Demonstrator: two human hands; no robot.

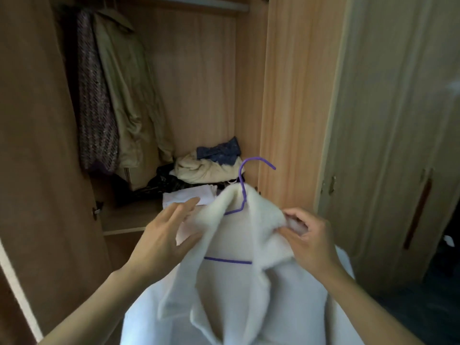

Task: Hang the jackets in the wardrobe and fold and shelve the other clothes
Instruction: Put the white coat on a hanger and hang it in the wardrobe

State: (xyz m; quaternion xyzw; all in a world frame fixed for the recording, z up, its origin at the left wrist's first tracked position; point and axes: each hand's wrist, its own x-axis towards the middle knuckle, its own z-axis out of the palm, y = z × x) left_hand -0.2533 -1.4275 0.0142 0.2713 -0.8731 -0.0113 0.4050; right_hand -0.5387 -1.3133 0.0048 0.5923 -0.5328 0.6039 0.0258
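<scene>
A white fleecy jacket (pixel 239 290) hangs on a purple wire hanger (pixel 245 185) in front of the open wardrobe (pixel 199 83). My right hand (pixel 308 242) pinches the jacket's right collar and shoulder. My left hand (pixel 164 235) has its fingers straight and touches the left collar, thumb under the fabric edge. The hanger's hook sticks up free above the collar. Inside the wardrobe at the upper left hang a beige jacket (pixel 129 90) and a purple patterned knit garment (pixel 94 103).
On the wardrobe floor lies a heap of loose clothes (pixel 206 168): cream, blue and dark pieces, with a folded white cloth (pixel 189 196) in front. The wardrobe door (pixel 32 145) stands open at left. A second door (pixel 388 133) is at right.
</scene>
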